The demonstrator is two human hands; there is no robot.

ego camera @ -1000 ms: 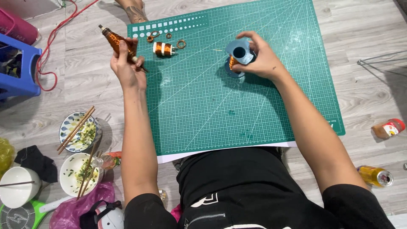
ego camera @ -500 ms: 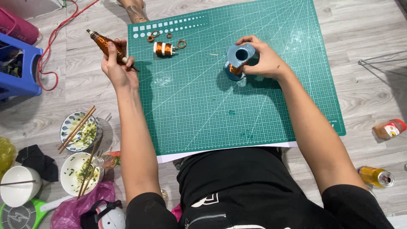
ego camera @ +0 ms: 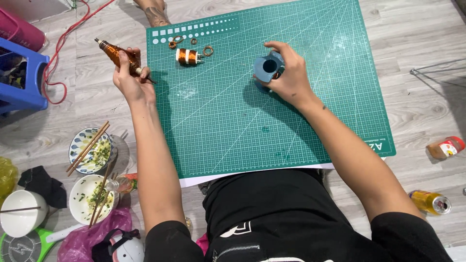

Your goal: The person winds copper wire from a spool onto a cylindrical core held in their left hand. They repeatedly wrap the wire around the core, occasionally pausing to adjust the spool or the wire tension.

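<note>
Two hands busy: left hand (ego camera: 128, 77) gripping copper-wound rod (ego camera: 116, 53) just off cutting mat (ego camera: 233, 136) left edge; right hand (ego camera: 290, 77) clasps blue spool (ego camera: 267, 68) (tipped) near far edge.

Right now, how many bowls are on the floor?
3, all left of the green mat: a patterned bowl with chopsticks across it, a white bowl of food below it, and a white bowl near the left edge.

On the floor right of the mat lie a small jar (ego camera: 445, 148) with a red cap and label and a yellow can (ego camera: 430, 202); a pink bag (ego camera: 94, 233) lies lower left.
</note>
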